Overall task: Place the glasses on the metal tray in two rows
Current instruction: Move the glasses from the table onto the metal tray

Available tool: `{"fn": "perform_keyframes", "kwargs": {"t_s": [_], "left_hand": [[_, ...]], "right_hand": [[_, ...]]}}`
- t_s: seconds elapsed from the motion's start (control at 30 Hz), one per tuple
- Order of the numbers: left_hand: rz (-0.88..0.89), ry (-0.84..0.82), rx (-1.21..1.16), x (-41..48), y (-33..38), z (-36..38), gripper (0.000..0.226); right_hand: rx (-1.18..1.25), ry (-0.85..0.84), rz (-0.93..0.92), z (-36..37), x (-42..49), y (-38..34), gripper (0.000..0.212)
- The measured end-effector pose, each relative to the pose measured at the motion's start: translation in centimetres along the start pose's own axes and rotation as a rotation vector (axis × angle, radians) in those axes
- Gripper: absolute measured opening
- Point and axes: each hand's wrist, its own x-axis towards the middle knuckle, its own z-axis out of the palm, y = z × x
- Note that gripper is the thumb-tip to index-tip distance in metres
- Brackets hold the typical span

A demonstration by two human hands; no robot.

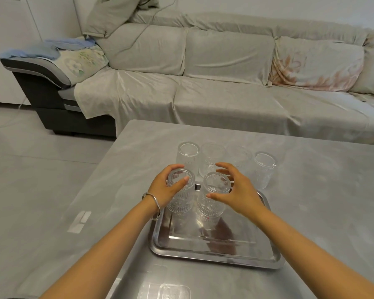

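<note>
A shiny metal tray (216,258) lies on the grey table in front of me. Two clear ribbed glasses stand in its far part. My left hand (163,189) grips the left glass (179,198) around its top. The second glass (211,209) stands just to its right. My right hand (235,190) curves around the top of that glass with fingers spread, the thumb at its near side and the fingers apart from its far side. Several more ribbed glasses (188,157) stand in a row on the table just beyond the tray, the rightmost glass (265,170) set a little apart.
The grey table (322,201) reaches right and toward me, its left edge running diagonally by my left arm. A clear plastic item (174,291) lies at the near edge. A cloth-covered sofa (225,93) stands behind the table. Grey floor lies to the left.
</note>
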Motion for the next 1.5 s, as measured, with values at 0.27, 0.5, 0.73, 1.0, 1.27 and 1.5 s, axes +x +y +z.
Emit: {"fn": "perform_keyframes", "kwargs": {"t_s": [0.27, 0.5, 0.73, 1.0, 1.27, 1.5], "left_hand": [[0.023, -0.010, 0.008, 0.1, 0.0, 0.4, 0.038], [0.026, -0.017, 0.012, 0.4, -0.2, 0.2, 0.041], [0.038, 0.024, -0.002, 2.5, 0.6, -1.0, 0.039], [-0.014, 0.064, 0.021, 7.8, 0.8, -2.6, 0.041], [-0.057, -0.049, 0.018, 10.5, -1.8, -1.7, 0.040], [-0.006, -0.074, -0.078, 10.6, -3.3, -1.0, 0.024]], "right_hand": [[-0.002, 0.001, -0.013, 0.6, 0.1, -0.1, 0.084], [-0.024, -0.047, -0.020, 0.5, 0.3, 0.3, 0.086], [0.143, -0.086, 0.012, -3.1, 2.5, 0.5, 0.078], [0.006, -0.154, -0.062, -4.3, 10.1, -0.5, 0.077], [-0.128, -0.364, -0.084, 1.0, 15.5, -0.3, 0.078], [-0.203, -0.393, -0.135, 2.1, 16.8, 0.2, 0.079]]}}
